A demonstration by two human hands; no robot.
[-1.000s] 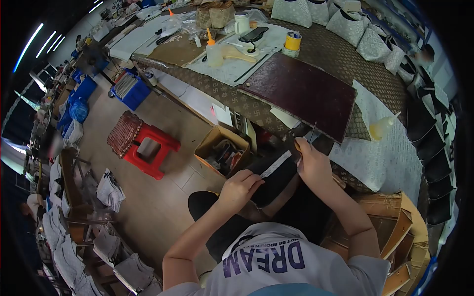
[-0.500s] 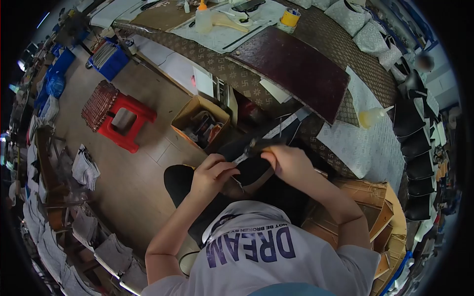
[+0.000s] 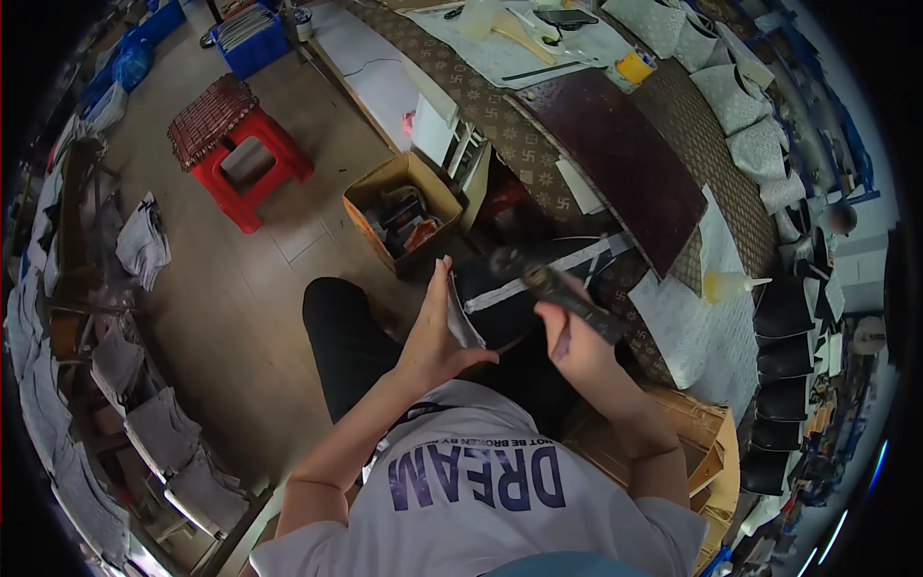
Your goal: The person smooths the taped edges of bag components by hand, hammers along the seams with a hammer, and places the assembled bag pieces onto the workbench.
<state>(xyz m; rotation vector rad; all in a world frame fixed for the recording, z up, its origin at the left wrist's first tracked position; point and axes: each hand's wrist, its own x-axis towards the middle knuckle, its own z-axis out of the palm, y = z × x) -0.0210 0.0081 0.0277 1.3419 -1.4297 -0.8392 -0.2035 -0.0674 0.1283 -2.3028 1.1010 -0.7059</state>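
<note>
left hand (image 3: 430, 338): your thumb and fingers stand spread apart around the pale left edge of the black piece (image 3: 510, 319); whether they pinch it, i cannot tell.
right hand (image 3: 580, 351): your fingers are wrapped around a dark hammer-like tool (image 3: 553, 288); its far end is blurred, so contact with the piece cannot be told.
black piece: it lies over your legs (image 3: 346, 317), between your hands and near the table (image 3: 678, 101).
pale strip (image 3: 577, 258): it runs along the piece, from near your left fingers toward the dark red board (image 3: 615, 159).
step in hand: you seem to be pressing or tapping the strip down onto the piece.
next move: it likely calls for a steady left hold, thumb clear of the tool, strip kept straight.
floor: a cardboard box (image 3: 385, 183) stands open beyond your left hand.
</note>
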